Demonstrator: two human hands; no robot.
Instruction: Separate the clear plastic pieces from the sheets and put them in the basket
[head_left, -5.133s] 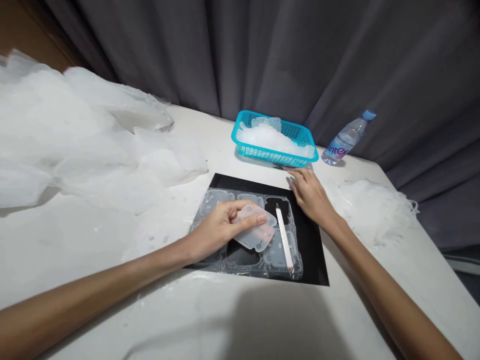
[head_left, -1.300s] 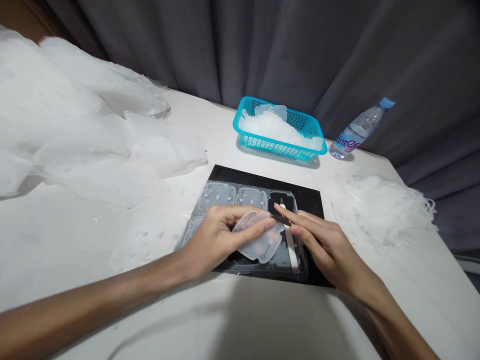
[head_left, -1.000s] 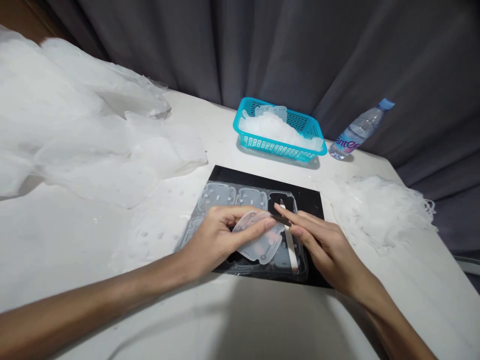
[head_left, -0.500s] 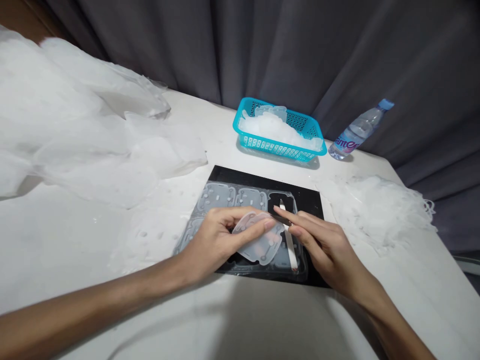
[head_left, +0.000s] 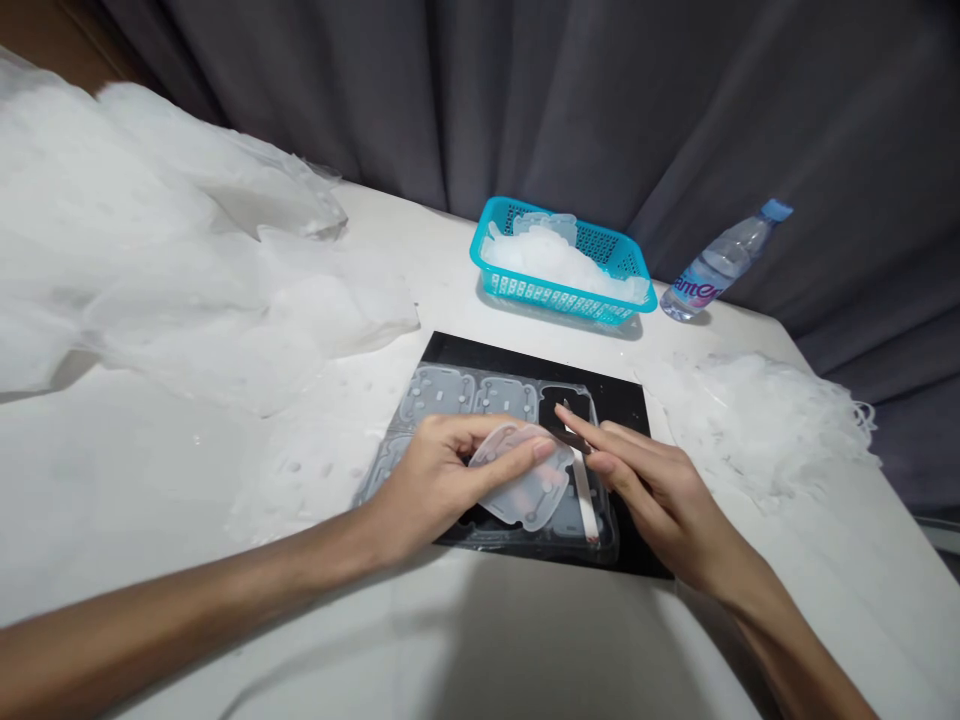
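My left hand (head_left: 457,470) pinches a translucent silicone piece (head_left: 525,490) with rounded, notched corners between thumb and fingers. My right hand (head_left: 652,480) grips a small dark metal tool (head_left: 576,440), perhaps tweezers or a blade, whose tip meets the piece's upper right edge. Beneath both hands lies a translucent molded sheet (head_left: 442,392) of similar shapes on a black board (head_left: 630,400); one opening at its upper right shows black. A slim white-handled tool (head_left: 585,495) with a pointed tip rests on the sheet, partly covered by my right fingers.
Behind the board stands a turquoise basket (head_left: 566,292) holding a heap of translucent pieces. To its right is a water bottle (head_left: 712,265). Large translucent sheets (head_left: 165,250) pile up at left, and stringy scraps (head_left: 787,425) lie at right. A grey curtain (head_left: 570,90) hangs behind the table.
The whole view has shifted slightly. Both hands keep their holds on the silicone piece and the dark tool, with only slight movement at the piece's edge.
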